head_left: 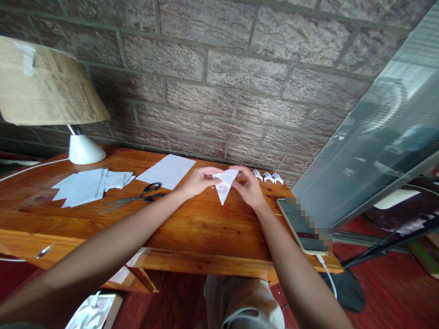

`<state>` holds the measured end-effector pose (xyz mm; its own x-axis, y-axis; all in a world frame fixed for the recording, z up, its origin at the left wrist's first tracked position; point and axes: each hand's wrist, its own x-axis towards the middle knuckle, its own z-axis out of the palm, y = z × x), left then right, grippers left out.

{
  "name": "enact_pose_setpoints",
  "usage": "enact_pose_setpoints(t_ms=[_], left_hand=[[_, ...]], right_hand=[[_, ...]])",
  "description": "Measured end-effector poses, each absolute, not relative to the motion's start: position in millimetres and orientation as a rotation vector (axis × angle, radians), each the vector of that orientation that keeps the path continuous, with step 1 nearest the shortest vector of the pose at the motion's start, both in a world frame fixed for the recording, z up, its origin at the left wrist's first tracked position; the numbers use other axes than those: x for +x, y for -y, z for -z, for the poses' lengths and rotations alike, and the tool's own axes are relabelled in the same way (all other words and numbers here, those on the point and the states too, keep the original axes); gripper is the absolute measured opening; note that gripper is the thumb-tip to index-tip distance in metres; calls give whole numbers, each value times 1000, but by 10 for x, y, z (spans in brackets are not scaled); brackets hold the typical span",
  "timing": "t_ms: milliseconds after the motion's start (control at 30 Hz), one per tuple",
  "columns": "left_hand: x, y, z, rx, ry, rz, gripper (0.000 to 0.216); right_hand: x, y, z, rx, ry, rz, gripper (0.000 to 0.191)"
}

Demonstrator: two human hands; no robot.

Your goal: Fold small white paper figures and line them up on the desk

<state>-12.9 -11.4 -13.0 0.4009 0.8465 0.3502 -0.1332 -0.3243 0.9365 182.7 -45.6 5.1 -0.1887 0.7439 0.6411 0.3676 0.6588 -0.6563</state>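
Note:
Between my two hands is a small folded paper triangle [225, 183], white with a round red stamp, its tip pointing down toward me. My left hand [200, 181] pinches its left corner with thumb and fingers. On the other side, my right hand [249, 185] grips the upper right corner, fingers behind the paper. Both hands are held above the wooden desk [212, 228]. Just beyond my right hand, several small folded paper shapes [268, 177] stand in a row by the wall.
Black-handled scissors [135, 198] lie left of my hands, beside cut paper pieces [89, 186] and a blank white sheet [167, 171]. A lamp [85, 148] stands at the back left. To the right, a tablet [298, 224] has a white cable [327, 272] plugged in. A brick wall [219, 91] closes off the back.

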Motion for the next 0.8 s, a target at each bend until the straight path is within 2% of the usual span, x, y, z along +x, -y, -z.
enact_pose_setpoints(t_ms=[67,133,433,600,800], left_hand=[[-130,118,127,1547,-659,-1151,31],[-128,126,116,1476,-647,-1145,29],[-128,83,126,1275,-690,-1194,42],[-154,54,165,1373,-792,-1196,53],[-129,83,172,1503,-742,-1092,49]], right_hand=[[1837,449,-46,-912,1812,-394,16],[1846,448,-47,-935,1795,-378,10],[1815,511,-71,-882,1909,-350,9],[1755,519,-31,-867,1983,-353,21],[1762,502,-8,-850,2007,-361,12]])
